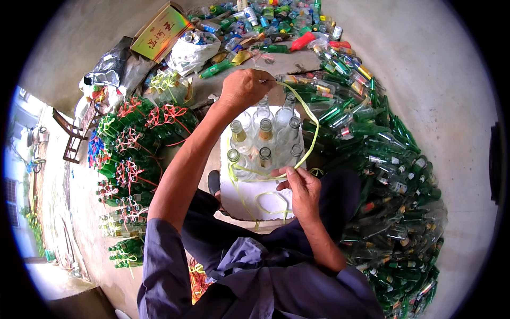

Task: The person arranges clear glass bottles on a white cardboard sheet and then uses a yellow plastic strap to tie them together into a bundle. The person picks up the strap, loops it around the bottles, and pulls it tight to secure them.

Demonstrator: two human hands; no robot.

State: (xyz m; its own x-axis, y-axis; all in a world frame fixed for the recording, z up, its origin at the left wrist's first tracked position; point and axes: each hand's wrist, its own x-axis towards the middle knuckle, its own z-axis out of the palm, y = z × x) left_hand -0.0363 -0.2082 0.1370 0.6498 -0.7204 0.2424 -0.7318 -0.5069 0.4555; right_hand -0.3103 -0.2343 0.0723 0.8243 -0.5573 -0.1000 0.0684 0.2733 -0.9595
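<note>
Several clear glass bottles [265, 139] stand upright in a close group on a white slab [255, 199] between my knees. A yellow-green plastic strap [314, 119] runs around the near side of the group. My left hand [247, 87] is raised beyond the far bottles, its fingers pinched on one part of the strap. From there the strap arcs down the right side to my right hand [305, 191], which grips it between thumb and fingers beside the nearest bottles. A loose loop of strap lies on the slab's near part.
Green bottle bundles [129, 155] tied with red and yellow strap stand at left. A large heap of loose bottles [390, 191] fills the right side. Beyond lie mixed plastic bottles and cans [271, 20], a cardboard box [161, 32] and a white bag [193, 52]. A wooden chair [75, 131] is far left.
</note>
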